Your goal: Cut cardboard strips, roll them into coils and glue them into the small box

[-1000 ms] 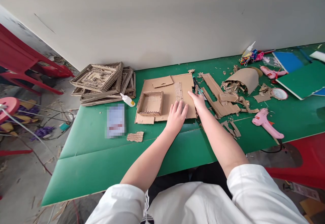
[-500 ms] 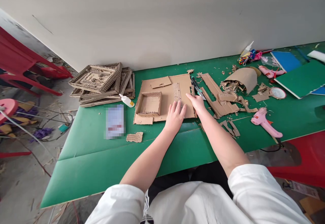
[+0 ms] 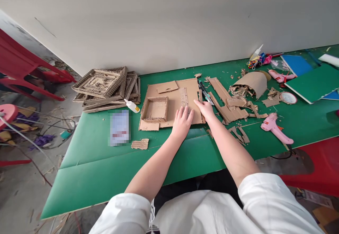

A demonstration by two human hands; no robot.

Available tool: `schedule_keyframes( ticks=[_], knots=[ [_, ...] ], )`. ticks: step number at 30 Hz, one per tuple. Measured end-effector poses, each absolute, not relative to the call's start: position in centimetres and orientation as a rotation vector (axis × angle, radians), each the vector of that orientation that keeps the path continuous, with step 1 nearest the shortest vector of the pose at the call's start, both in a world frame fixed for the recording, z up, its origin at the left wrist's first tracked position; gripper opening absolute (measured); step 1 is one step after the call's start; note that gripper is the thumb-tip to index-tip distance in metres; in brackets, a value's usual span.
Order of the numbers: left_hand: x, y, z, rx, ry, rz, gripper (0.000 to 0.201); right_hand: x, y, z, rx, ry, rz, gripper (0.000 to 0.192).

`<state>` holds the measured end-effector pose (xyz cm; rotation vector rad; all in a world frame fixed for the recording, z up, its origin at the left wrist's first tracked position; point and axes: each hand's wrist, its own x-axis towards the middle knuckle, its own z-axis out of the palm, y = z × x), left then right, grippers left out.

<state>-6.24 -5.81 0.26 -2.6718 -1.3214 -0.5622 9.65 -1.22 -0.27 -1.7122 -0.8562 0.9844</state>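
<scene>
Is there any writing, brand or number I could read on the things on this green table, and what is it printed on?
None can be read.
The white sheet left of the cardboard sheet is blurred out, with only a reddish smear showing.
The glue bottle shows no legible label.
The cardboard strip just beyond the left hand and beside the right hand carries marks too small to read.
The pink glue gun shows no readable brand.

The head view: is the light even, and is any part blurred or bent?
Head view: soft even light, faint shadows, no glare; one rectangle on the green table is pixel-blurred; the table's edges bow from wide-angle distortion; both hands, left hand, right hand, look sharp.
</scene>
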Motion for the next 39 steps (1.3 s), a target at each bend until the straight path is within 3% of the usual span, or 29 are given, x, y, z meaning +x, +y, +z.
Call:
schedule_keyframes(
  ticks=[39],
  knots=[
    [-6.4,-5.6,-0.1,-2.667,-1.326,-0.574,0.041,9.1,-3.3,0.8,-1.892,-1.075,0.881,0.048]
  ],
)
